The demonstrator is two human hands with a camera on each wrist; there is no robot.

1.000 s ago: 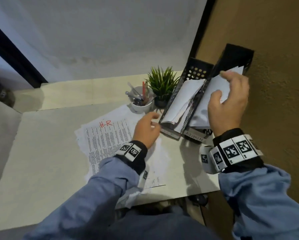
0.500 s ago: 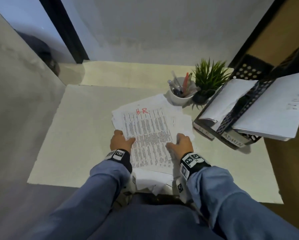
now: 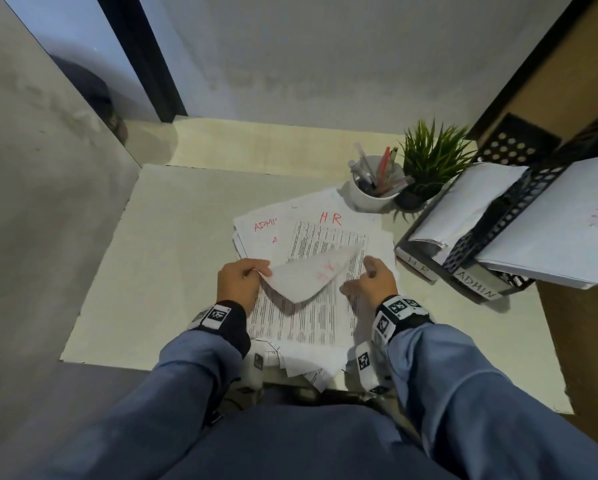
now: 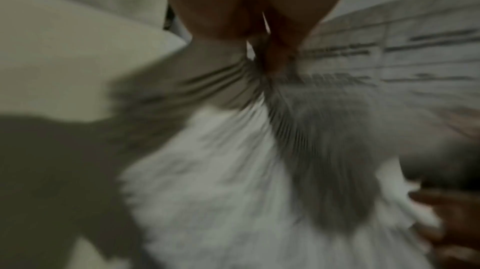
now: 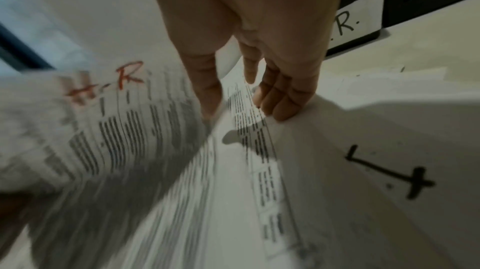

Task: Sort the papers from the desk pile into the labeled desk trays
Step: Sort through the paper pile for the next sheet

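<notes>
A pile of printed papers lies in the middle of the desk. Its top sheets carry red "H.R" and "ADMIN" marks. My left hand pinches the left edge of the top H.R sheet and holds it curled up over the pile. The left wrist view is blurred, with fingertips closed on paper. My right hand rests on the pile's right side, its fingers straight and holding nothing. At the right stand two black perforated trays holding white sheets, the H.R tray and the ADMIN tray.
A white cup of pens and a small green plant stand behind the pile, beside the trays. Grey walls close the desk at the left and back, a brown wall at the right. Some sheets overhang the desk's front edge.
One second ago my right hand was at the ADMIN tray with a sheet. It came back to the pile, and my left hand has now lifted and curled the top sheet's left edge.
</notes>
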